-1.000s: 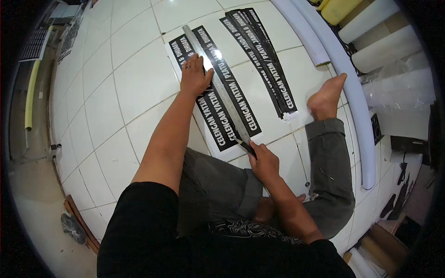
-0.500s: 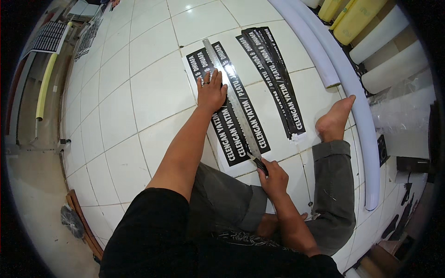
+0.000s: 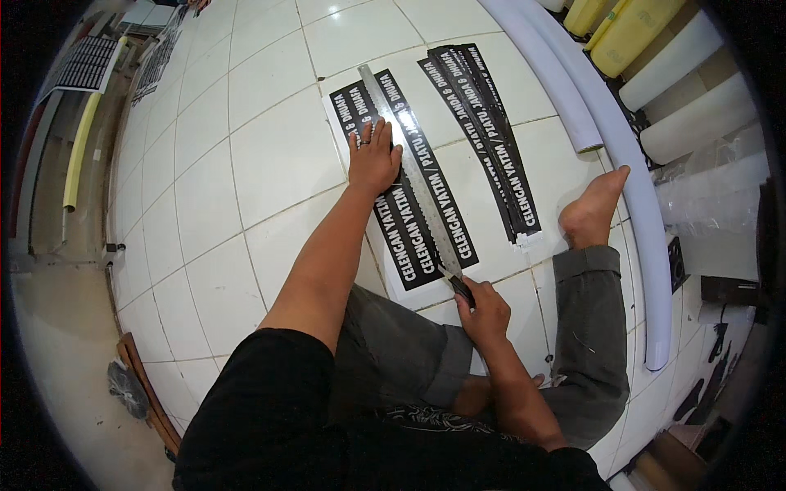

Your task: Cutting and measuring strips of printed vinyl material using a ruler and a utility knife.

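A black printed sheet with white lettering [image 3: 407,274] lies on the tiled floor in front of me, on a white backing. Along it runs a long metal ruler [image 3: 426,200], slanting from the far end down toward my right hand. My left hand [image 3: 376,161] rests flat on the ruler and sheet, fingers stretched out and slightly apart. At the ruler's near end my right hand [image 3: 486,314] grips a cutter knife [image 3: 462,288], its blade tip by the ruler's edge at the sheet. Several cut black strips [image 3: 494,147] lie overlapping to the right.
My bare foot [image 3: 591,211] is beside the strips on the right. Beyond it lie long pale rolls [image 3: 630,213], with yellow rolls [image 3: 629,37] and white rolls [image 3: 673,67] farther right. A yellow tube [image 3: 80,155] and more printed sheets [image 3: 84,61] are at the far left.
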The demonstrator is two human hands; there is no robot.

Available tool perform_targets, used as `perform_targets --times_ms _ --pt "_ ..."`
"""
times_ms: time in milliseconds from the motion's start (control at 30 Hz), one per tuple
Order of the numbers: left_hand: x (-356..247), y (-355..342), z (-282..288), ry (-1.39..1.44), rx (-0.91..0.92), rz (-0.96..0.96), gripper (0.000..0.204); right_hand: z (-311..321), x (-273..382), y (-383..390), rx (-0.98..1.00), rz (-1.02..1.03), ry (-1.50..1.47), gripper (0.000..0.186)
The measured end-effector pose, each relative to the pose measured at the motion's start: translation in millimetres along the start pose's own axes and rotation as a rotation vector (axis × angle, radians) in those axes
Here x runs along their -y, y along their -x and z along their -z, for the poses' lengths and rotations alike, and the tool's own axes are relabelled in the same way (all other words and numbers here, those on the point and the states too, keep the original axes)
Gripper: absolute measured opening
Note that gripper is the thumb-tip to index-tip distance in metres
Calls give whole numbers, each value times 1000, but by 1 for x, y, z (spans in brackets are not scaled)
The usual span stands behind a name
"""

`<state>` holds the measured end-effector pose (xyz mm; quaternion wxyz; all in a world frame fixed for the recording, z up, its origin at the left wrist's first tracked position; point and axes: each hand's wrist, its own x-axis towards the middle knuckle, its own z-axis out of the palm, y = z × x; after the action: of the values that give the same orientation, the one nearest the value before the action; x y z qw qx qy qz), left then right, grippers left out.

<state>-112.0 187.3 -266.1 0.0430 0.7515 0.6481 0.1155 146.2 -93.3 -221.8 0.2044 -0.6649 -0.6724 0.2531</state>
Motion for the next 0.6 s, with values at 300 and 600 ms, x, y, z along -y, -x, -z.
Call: perform_targets --times_ms 300,600 --pt "0 4 -7 -19 -27 -29 60 1 1 6 14 -11 -11 39" --pt "11 -5 -11 -78 -96 -55 60 3 2 -2 -8 -1 -59 36"
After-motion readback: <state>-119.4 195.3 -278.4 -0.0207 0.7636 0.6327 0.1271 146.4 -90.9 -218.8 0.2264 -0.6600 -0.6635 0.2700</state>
